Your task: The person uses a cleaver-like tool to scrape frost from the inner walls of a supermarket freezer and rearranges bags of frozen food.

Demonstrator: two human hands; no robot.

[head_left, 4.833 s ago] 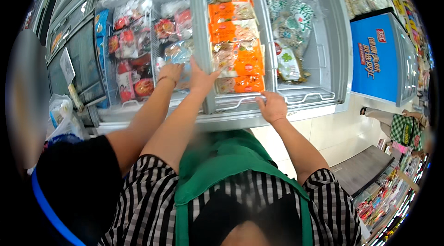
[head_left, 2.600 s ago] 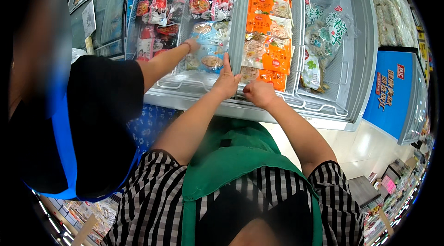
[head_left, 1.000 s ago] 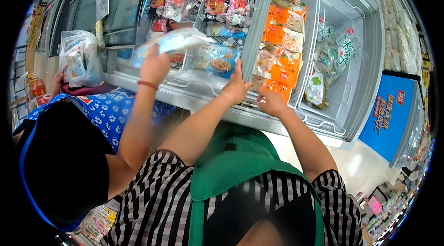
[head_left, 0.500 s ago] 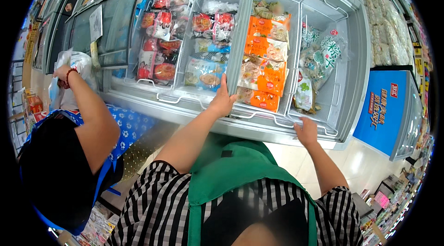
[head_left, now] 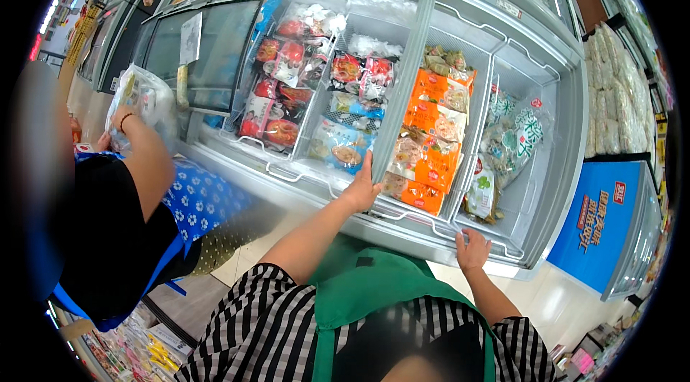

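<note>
My left hand point(head_left: 361, 188) rests at the front end of the grey divider point(head_left: 407, 84) of a chest freezer, index finger stretched along it and thumb apart. Beside it lie a light-blue food packet point(head_left: 339, 145) and a row of orange frozen-food packets point(head_left: 435, 134) in a wire basket. My right hand point(head_left: 472, 248) touches the freezer's front rim point(head_left: 411, 232), fingers apart and holding nothing. Just beyond that hand, the rightmost basket contains clear bags with green print point(head_left: 514, 139) and a white-and-green packet point(head_left: 481, 191).
At the left a co-worker in a blue flowered apron point(head_left: 198, 191) handles a clear plastic bag point(head_left: 147, 98) on the freezer's edge. Red-and-white packets point(head_left: 277, 112) fill the left baskets. A blue-sided freezer point(head_left: 600, 220) stands right, near stacked pale bags point(head_left: 611, 87).
The view has turned, so the freezer sits lower and farther right. Both my hands keep about the same places on it. The co-worker has leaned in, with both hands at the bag.
</note>
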